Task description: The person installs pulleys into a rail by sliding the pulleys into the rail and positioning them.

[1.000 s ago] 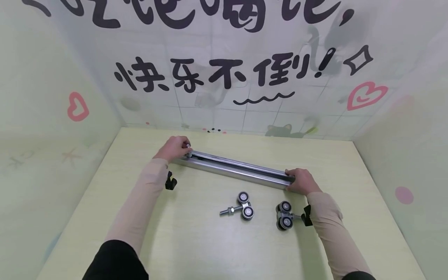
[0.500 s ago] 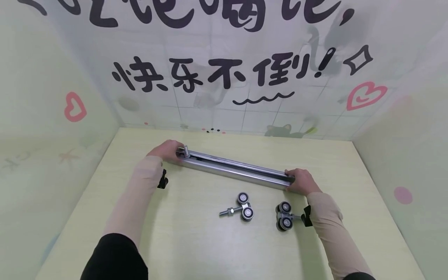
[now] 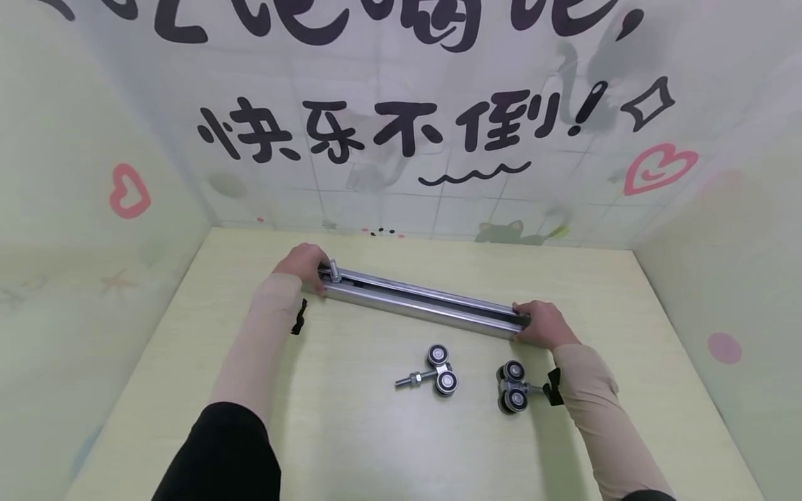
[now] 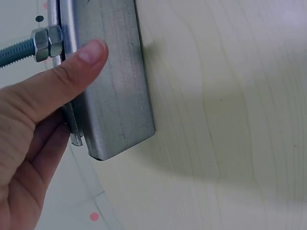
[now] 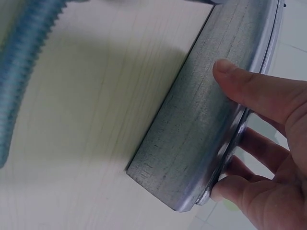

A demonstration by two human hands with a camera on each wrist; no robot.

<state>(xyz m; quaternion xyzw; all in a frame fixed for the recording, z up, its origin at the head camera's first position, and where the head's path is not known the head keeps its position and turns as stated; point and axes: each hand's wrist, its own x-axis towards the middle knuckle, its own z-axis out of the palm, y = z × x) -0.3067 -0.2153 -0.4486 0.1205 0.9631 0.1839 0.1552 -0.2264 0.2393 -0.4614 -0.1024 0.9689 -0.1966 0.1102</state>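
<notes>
A slotted metal rail (image 3: 413,305) lies slantwise across the back of the table, its slot facing up. My left hand (image 3: 304,266) grips its left end, with the thumb pressed on the near side wall in the left wrist view. Close to those fingers a threaded bolt (image 3: 335,270) with nuts (image 4: 48,42) sticks up out of the slot; whatever it joins inside the rail is hidden. At the other end my right hand (image 3: 542,324) holds the rail, thumb on the near wall and fingers on the far side.
Nearer on the table (image 3: 363,445) lie two roller trolleys: one (image 3: 441,371) with its bolt pointing left, the other (image 3: 514,387) beside the right wrist, its bolt pointing right. A printed backdrop (image 3: 388,195) stands behind the table, with side walls left and right.
My left hand has let go of the upright bolt and slid back to the rail's left end, gripping it there. The right hand and both loose trolleys stay in place.
</notes>
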